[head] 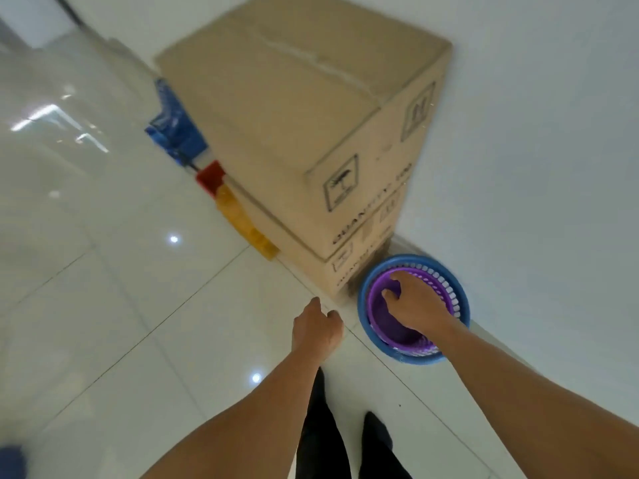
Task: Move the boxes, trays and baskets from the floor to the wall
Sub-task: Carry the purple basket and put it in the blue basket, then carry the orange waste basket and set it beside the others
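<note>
One purple basket (383,324) sat inside the blue basket (363,305) by the wall (553,167). The right hand (415,302) was in it (apparently hooking its rim), and the left hand (316,326) hung alongside, loose and empty.

Upper cardboard box (294,115), end face: framed umbrella sign (340,188) at 8 o'clock of face, framed glass sign (419,110) at 1 o'clock. Black print line (370,209) along bottom edge starts "QUAN", rest blurred. Lower cardboard box (349,267), end face: framed signs and print, too blurred to read.
</note>
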